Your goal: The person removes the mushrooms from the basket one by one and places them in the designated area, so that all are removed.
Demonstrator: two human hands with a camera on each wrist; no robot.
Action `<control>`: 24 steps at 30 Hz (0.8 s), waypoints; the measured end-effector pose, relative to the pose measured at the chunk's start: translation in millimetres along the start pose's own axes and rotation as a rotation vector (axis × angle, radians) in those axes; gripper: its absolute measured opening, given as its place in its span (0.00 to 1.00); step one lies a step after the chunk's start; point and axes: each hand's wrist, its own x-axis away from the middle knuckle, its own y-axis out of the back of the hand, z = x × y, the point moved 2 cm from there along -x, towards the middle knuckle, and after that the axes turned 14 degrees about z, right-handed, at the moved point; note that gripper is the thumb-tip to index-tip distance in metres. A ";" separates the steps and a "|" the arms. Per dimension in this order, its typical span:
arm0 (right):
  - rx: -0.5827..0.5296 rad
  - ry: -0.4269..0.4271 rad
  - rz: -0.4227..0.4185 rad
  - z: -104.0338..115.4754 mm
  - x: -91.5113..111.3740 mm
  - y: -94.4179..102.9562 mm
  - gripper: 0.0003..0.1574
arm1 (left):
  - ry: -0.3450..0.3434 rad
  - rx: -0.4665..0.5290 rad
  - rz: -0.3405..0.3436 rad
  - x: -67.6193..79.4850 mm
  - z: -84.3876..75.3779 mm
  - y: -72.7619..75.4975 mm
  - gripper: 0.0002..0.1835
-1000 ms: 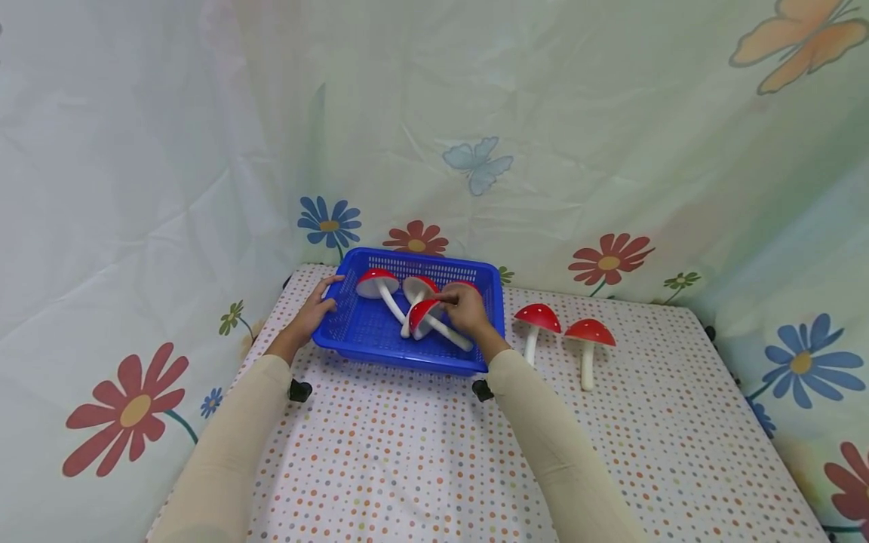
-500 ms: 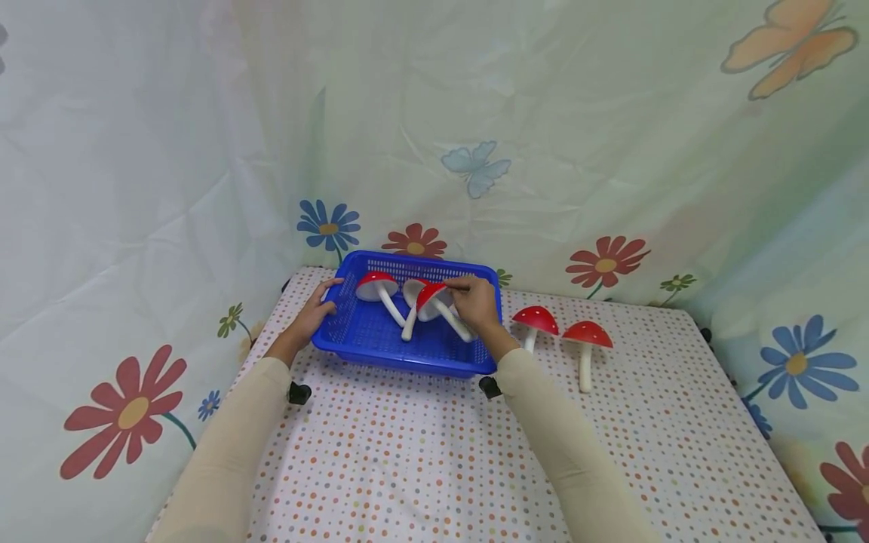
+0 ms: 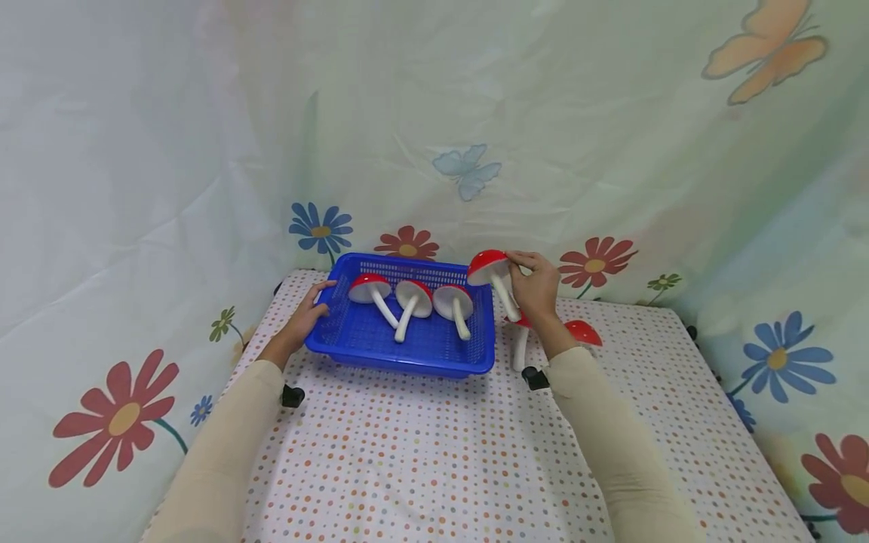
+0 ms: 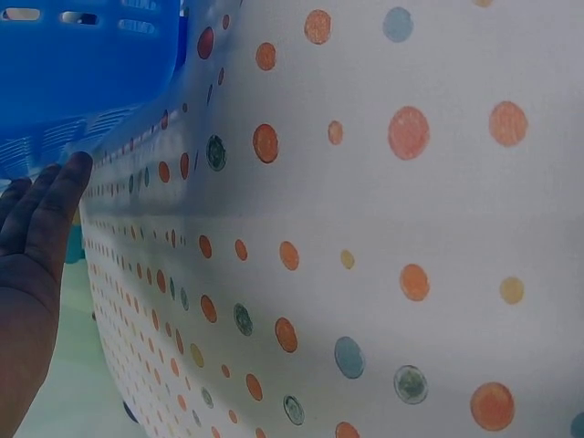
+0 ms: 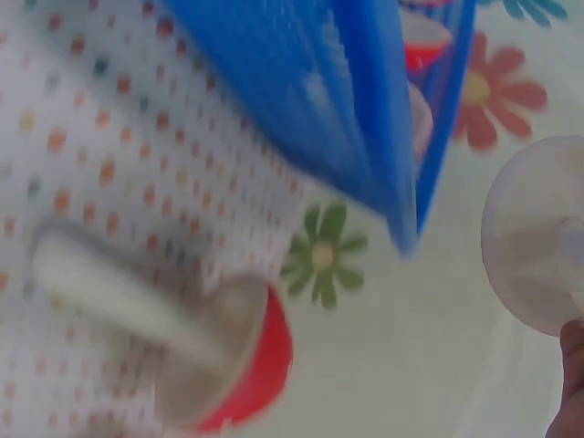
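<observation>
My right hand (image 3: 536, 286) pinches the cap edge of a red-capped toy mushroom (image 3: 485, 265), raised over the basket's right rim with its white stem slanting down. In the right wrist view the pale underside of this mushroom (image 5: 534, 237) shows beside my fingertips. A blue plastic basket (image 3: 400, 367) stands at the back of the table, and my left hand (image 3: 302, 317) holds its left rim. The left wrist view shows the fingers (image 4: 55, 205) against the basket's outside. Three similar mushrooms lie inside: left (image 3: 370, 282), middle (image 3: 414, 298) and right (image 3: 453, 300).
Two more toy mushrooms are on the table right of the basket; the nearer one (image 3: 520, 351) is partly behind my right hand, the farther one (image 3: 584, 332) partly behind my forearm. A flower-printed curtain (image 3: 380, 173) hangs behind the dotted tablecloth (image 3: 407, 452).
My right hand has lifted the mushroom out of the basket, up and to the right, uncovering the right-hand mushroom inside. The left hand has stayed on the rim.
</observation>
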 end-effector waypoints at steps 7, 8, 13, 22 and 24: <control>0.046 -0.131 -0.158 -35.3 7.7 65.8 0.14 | 0.010 -0.015 0.003 2.6 -1.5 -0.6 0.37; 0.063 -0.146 -0.175 -42.7 10.3 74.2 0.14 | 0.010 -0.012 0.004 2.8 -1.7 -0.4 0.37; 0.160 -0.274 -0.199 -81.9 29.7 106.3 0.15 | 0.009 0.007 0.002 4.4 -1.5 1.9 0.37; 0.180 -0.626 -0.285 -145.7 71.4 146.1 0.20 | 0.003 -0.002 -0.003 -0.3 0.2 0.6 0.37; 0.179 -0.696 -0.288 -156.0 80.2 150.4 0.22 | 0.007 -0.006 -0.003 -1.0 -1.1 -0.3 0.37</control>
